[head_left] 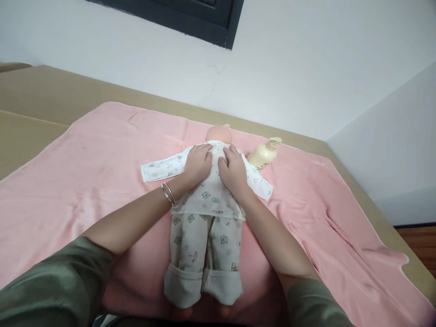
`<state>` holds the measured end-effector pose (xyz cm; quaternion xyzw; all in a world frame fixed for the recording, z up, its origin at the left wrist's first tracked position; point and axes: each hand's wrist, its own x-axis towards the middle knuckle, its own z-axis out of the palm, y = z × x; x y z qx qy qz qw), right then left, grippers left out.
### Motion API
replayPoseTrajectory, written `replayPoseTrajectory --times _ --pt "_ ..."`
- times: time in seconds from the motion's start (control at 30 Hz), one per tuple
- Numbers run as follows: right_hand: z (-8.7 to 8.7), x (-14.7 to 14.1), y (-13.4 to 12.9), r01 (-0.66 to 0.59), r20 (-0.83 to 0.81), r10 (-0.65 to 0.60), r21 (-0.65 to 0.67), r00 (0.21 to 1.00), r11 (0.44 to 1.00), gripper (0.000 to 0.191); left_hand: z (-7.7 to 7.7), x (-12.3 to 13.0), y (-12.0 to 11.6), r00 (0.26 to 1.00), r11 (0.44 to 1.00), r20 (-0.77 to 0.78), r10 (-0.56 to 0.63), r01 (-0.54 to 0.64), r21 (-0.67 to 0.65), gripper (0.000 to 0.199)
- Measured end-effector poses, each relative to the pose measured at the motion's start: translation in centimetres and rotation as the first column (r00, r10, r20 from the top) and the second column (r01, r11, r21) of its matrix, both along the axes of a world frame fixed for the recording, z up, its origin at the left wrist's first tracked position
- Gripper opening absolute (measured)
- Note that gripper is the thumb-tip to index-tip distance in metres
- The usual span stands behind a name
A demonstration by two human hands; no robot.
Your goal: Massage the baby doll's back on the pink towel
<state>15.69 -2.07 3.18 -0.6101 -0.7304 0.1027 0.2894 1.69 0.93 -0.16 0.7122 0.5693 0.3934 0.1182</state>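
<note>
A baby doll (pixel 220 134) in a white top (pixel 213 200) and matching trousers (pixel 194 240) lies stretched out, its head away from me and its face not showing. Both garments carry small green animal prints, and the trouser cuffs are turned up. My left hand (pixel 198 162) rests flat on the upper left of the doll's torso, a silver bangle on the wrist. Opposite it, my right hand (pixel 234 170) lies on the upper right, thumb apart from the fingers. Neither hand grips anything that I can see. The doll's sleeves spread out to both sides.
A pale yellow pump bottle (pixel 264 154) lies tilted beside the doll's right-hand sleeve. Beneath everything is a wrinkled pink blanket (pixel 112 150) on a tan wooden surface (pixel 68 88). A white wall (pixel 289 68) with a dark frame (pixel 204 29) rises behind.
</note>
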Motion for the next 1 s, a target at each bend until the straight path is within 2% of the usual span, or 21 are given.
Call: replayPoseTrajectory --times 0.1,0.17,0.33,0.43,0.5,0.57,0.63,0.77,0.87,0.93,1.0 --pt "1.3 -0.2 -0.8 0.005 -0.020 -0.002 0.115 1.000 0.993 0.055 0.2 0.0 -0.1 1.000 1.000 -0.008 0.006 -0.006 -0.009 0.047" --pt "1.2 -0.6 -1.0 -0.013 0.031 0.008 0.153 0.999 0.988 0.055 0.3 0.0 -0.2 1.000 1.000 -0.022 -0.003 0.003 -0.014 0.047" --pt "-0.2 -1.6 -1.3 -0.108 0.204 0.100 0.030 0.974 0.994 0.055 0.4 -0.1 -0.1 0.999 1.000 -0.045 -0.001 0.000 -0.018 0.047" --pt "0.8 -1.6 -1.8 -0.199 0.187 0.191 0.029 0.964 0.979 0.054 0.5 -0.2 0.0 0.999 0.999 -0.036 -0.032 0.031 -0.030 0.043" --pt "1.6 -1.3 -2.1 -0.228 0.138 0.215 0.088 0.967 0.970 0.052 0.5 -0.3 0.1 0.997 0.997 -0.035 -0.066 0.065 -0.034 0.042" --pt "1.9 -1.0 -2.0 -0.205 0.088 0.192 0.176 0.977 0.963 0.051 0.4 -0.3 0.1 0.997 0.997 -0.036 -0.069 0.068 -0.031 0.042" --pt "1.4 -0.8 -1.5 -0.172 0.064 0.162 0.211 0.985 0.962 0.050 0.3 -0.2 0.1 0.998 0.999 -0.031 -0.045 0.044 -0.018 0.044" --pt "-0.4 -0.7 -0.1 -0.194 0.101 0.184 0.099 0.978 0.976 0.049 0.1 -0.1 0.1 1.000 1.000 -0.015 -0.011 0.011 0.005 0.044" --pt "-0.5 -0.5 0.2 -0.228 0.060 0.222 0.118 0.973 0.967 0.049 0.0 -0.1 0.1 1.000 1.000 -0.005 -0.023 0.023 0.014 0.045" --pt "-0.4 -0.5 0.2 -0.204 0.027 0.203 0.169 0.979 0.964 0.050 0.0 -0.1 0.1 1.000 0.999 0.002 -0.028 0.028 0.018 0.046" --pt "-0.3 -0.5 0.2 -0.182 0.040 0.178 0.163 0.983 0.970 0.050 0.0 -0.1 0.1 1.000 1.000 -0.001 -0.022 0.022 0.017 0.046"
